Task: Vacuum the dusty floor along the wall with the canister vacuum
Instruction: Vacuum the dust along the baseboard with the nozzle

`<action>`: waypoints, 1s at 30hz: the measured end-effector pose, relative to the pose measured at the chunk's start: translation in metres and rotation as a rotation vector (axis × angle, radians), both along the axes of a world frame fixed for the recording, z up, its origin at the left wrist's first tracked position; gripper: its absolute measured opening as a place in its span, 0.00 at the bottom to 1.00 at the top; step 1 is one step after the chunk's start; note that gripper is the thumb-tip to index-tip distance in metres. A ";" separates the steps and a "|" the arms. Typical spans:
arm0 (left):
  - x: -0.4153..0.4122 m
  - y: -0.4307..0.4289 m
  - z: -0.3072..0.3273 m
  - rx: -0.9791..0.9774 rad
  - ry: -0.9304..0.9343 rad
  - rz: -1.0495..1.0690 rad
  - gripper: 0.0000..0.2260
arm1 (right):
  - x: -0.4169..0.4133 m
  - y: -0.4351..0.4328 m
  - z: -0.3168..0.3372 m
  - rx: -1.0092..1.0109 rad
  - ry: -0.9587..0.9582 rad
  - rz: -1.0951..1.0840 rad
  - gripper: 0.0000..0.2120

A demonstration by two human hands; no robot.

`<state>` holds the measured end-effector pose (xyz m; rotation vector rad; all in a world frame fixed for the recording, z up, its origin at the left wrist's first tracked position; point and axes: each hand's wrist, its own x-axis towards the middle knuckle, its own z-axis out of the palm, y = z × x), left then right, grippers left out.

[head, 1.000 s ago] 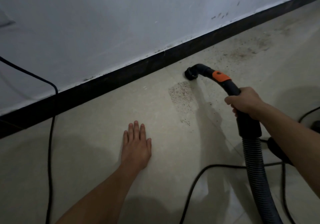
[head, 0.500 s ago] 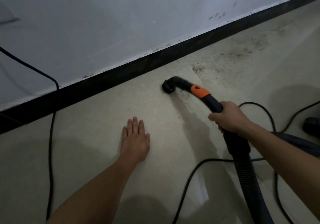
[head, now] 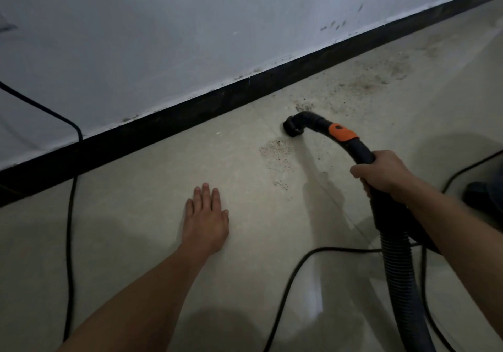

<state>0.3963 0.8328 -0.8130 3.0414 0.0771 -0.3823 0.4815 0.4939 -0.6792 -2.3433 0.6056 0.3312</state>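
The pale wall (head: 190,38) fills the top. One black skirting board (head: 163,123) runs along its foot, slanting down to the left, and below it lies the beige tiled floor (head: 130,237).

Two bare forearms reach in. The left hand (head: 205,221) lies flat on the floor, palm down, with straight fingers close together, well apart from the vacuum. The right hand (head: 381,172) is wrapped knuckles-up round the curved black handle tube (head: 356,150), just above the one ribbed hose (head: 400,270). The tube's nozzle end (head: 292,128) is down at the floor near the skirting (one orange slider (head: 342,133) sits behind the bend).

There are two dust patches. The broad patch (head: 375,79) lies along the wall beyond the nozzle, and the small patch (head: 276,153) lies just beside the nozzle, on the left hand's side. Two black cords show plainly: the left cord (head: 69,229) hangs down the wall, and the looping cord (head: 299,264) runs by the hose.
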 end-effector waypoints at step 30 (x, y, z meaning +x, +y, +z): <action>0.000 -0.003 0.003 0.000 0.000 0.006 0.28 | -0.097 0.006 -0.023 -0.045 -0.082 0.054 0.07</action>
